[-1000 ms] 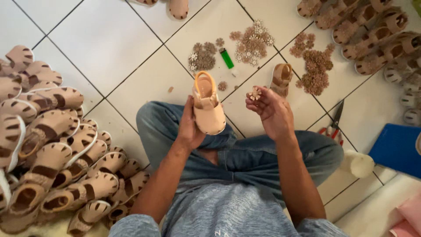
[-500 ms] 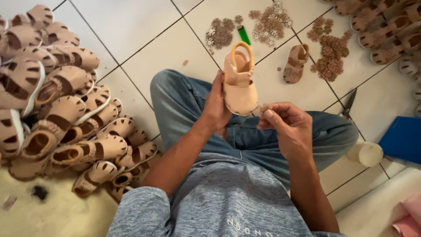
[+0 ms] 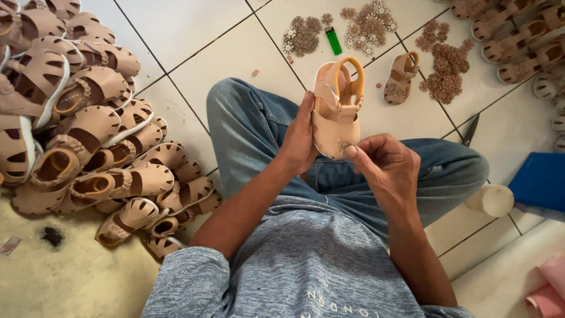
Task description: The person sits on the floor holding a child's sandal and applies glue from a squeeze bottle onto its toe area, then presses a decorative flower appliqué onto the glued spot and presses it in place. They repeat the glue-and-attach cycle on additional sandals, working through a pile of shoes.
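I sit cross-legged on a tiled floor in jeans. My left hand (image 3: 300, 138) grips a small beige child's sandal (image 3: 336, 112) by its side, toe toward me, over my lap. My right hand (image 3: 385, 168) touches the sandal's toe cap, fingertips pressing a small flower-shaped ornament (image 3: 345, 145) against it. Heaps of loose flower ornaments (image 3: 368, 25) lie on the tiles beyond the sandal, with a green lighter (image 3: 333, 40) among them.
A big heap of beige sandals (image 3: 88, 129) fills the left. Another sandal (image 3: 401, 76) lies alone ahead, more sandals (image 3: 512, 35) at top right. Brown ornament pile (image 3: 444, 68), scissors (image 3: 471, 129), white roll (image 3: 489, 200), blue object (image 3: 541, 179) on the right.
My right hand, earlier raised beside the sandal with a small ornament in its fingers, has come down to the toe cap. The sandal came nearer to me.
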